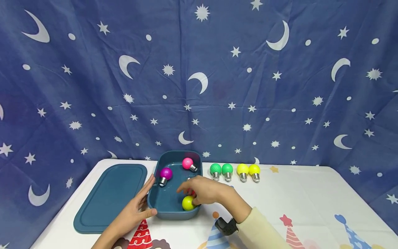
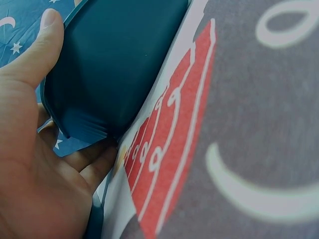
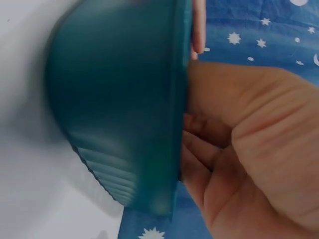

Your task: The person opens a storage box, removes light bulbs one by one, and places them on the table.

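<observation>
In the head view a blue-green plastic bin (image 1: 168,197) stands on the table. My left hand (image 1: 136,209) rests against its near left corner, fingers along the left wall and thumb at the front. My right hand (image 1: 203,189) reaches over the right rim, with a spread finger above the bin floor and the thumb at a yellow light bulb (image 1: 188,203). Part of a red bulb (image 1: 192,192) shows beneath that hand. A purple bulb (image 1: 166,173) and a pink bulb (image 1: 188,163) lie farther back inside. In the right wrist view, the bin wall (image 3: 119,99) hides the fingertips.
A matching flat lid (image 1: 110,199) lies left of the bin. To the right, two green bulbs (image 1: 227,169) and two yellow bulbs (image 1: 254,169) stand in a row near the back edge. A blue starry curtain (image 1: 217,86) hangs behind the printed white tablecloth (image 1: 298,197).
</observation>
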Available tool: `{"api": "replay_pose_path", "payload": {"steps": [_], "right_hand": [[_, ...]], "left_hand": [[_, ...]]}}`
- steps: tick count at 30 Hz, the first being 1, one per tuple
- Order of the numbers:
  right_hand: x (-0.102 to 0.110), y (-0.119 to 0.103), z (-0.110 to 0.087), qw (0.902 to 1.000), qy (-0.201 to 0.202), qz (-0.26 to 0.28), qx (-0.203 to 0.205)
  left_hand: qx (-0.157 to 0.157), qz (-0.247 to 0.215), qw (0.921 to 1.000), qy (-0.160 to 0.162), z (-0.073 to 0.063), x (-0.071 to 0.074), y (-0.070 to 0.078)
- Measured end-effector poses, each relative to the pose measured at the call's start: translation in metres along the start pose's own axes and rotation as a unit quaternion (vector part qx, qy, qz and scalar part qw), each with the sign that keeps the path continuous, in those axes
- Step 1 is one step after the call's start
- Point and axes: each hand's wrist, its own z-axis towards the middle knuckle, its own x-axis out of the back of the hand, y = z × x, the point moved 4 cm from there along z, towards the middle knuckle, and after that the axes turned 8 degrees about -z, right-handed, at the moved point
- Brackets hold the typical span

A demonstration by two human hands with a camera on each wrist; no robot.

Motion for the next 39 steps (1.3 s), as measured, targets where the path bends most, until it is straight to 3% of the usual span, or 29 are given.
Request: {"api": "replay_pose_path", "payload": {"steps": [11, 20, 24, 29, 34, 39], "right_hand": [[-0.009, 0.007, 0.014, 0.9961, 0.037, -0.062, -0.051], [-0.018, 0.009, 0.022, 0.9882, 0.076, -0.101, -0.087], [-0.019, 0.007, 0.02, 0.9885, 0.096, -0.079, -0.086], [-0.014, 0.004, 0.014, 0.9884, 0.136, 0.004, -0.068], [-0.007, 0.005, 0.0, 0.9737, 0.207, 0.065, -0.07], [0.001, 0.016, -0.025, 0.9405, 0.293, 0.123, -0.119]], "left_hand": [[0.017, -0.003, 0.9998, 0.003, 0.002, -0.002, -0.003], [0.001, -0.004, 1.0, 0.003, 0.003, -0.004, -0.003], [0.007, 0.001, 1.0, 0.005, 0.002, -0.003, -0.003], [0.008, 0.005, 0.9999, 0.005, 0.001, -0.002, -0.002], [0.009, 0.009, 0.9999, 0.008, 0.0, 0.0, -0.001], [0.006, 0.008, 0.9999, 0.005, 0.0, 0.001, 0.0]]}}
